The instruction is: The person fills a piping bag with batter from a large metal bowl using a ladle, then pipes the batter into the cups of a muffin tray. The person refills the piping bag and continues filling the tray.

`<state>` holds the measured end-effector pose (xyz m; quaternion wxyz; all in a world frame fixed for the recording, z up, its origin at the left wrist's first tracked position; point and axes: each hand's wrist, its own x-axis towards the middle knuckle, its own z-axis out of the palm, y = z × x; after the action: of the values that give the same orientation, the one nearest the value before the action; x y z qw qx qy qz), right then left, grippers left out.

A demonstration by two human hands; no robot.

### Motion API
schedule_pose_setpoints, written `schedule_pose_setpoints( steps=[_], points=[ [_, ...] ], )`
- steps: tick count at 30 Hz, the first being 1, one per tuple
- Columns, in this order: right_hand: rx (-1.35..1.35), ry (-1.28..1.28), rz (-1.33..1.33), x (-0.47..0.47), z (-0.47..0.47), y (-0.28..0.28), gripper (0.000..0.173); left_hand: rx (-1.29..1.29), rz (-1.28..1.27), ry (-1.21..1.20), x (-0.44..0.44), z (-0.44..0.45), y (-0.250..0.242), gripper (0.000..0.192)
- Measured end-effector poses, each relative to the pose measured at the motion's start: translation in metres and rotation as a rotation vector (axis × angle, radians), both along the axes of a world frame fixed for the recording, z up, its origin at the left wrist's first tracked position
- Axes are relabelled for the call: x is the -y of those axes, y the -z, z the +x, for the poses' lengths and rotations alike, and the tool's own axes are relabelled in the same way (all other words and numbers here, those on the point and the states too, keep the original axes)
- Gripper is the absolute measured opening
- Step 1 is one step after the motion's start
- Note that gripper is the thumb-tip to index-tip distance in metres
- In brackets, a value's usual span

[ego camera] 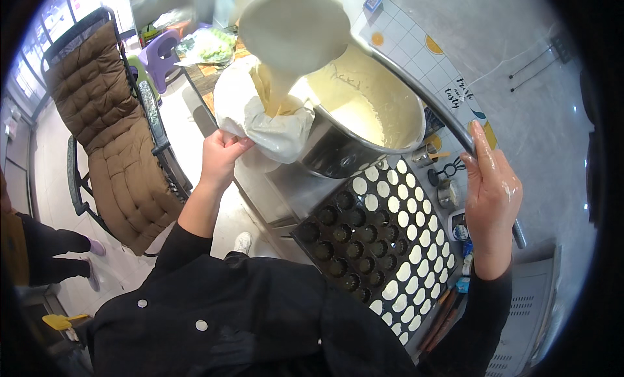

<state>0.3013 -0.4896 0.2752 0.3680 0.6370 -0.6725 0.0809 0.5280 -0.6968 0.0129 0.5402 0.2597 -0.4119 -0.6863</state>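
My right hand [492,196] is closed around the long metal handle of a large ladle [295,31]. The ladle's bowl is tipped, and pale batter runs from it into a plastic piping bag [278,133]. The thumb and fingers of my left hand [224,155] pinch the bag's folded rim. Beside the bag stands a deep steel pot [341,148] with creamy yellow batter [360,113] inside. Nearer my body lies a dark baking tray [351,230] with round fluted cups; those on the right side hold pale batter, while many on the left show dark bottoms.
A brown cushioned chair [122,182] stands at the left, with a purple stool [158,57] behind it. Another person [44,250] is at the far left. Metal cups [447,194] and a black-handled tool [446,171] are right of the tray. A bag of green produce [209,45] lies behind.
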Motion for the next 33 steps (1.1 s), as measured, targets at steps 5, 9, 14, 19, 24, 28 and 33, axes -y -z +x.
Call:
schedule_pose_setpoints(
  steps=[5, 9, 14, 19, 24, 28, 33],
  points=[
    [0.180, -0.020, 0.108, 0.007, -0.012, 0.015, 0.038, 0.034, -0.028, -0.021, 0.002, 0.000, 0.004, 0.029],
    [1.007, 0.115, 0.538, 0.027, -0.040, 0.021, 0.025, 0.045, -0.033, -0.026, 0.003, 0.002, 0.005, 0.036],
    [1.531, 0.130, 0.819, 0.032, -0.072, 0.004, 0.032, 0.067, -0.038, -0.008, 0.004, 0.005, 0.003, 0.027],
    [1.462, 0.168, 0.799, 0.039, -0.103, -0.021, 0.038, 0.038, 0.001, 0.006, -0.001, 0.008, -0.005, 0.014],
    [0.574, 0.355, 0.785, 0.104, -0.161, -0.029, 0.031, 0.124, 0.004, 0.008, 0.001, 0.017, -0.015, 0.034],
    [-0.340, 0.004, 0.602, 0.164, -0.184, 0.045, 0.019, 0.146, 0.049, 0.027, 0.003, 0.026, -0.016, 0.037],
    [-0.299, 0.186, 1.054, 0.199, -0.183, 0.116, 0.015, 0.271, 0.045, -0.033, 0.005, 0.035, -0.012, 0.053]
  ],
)
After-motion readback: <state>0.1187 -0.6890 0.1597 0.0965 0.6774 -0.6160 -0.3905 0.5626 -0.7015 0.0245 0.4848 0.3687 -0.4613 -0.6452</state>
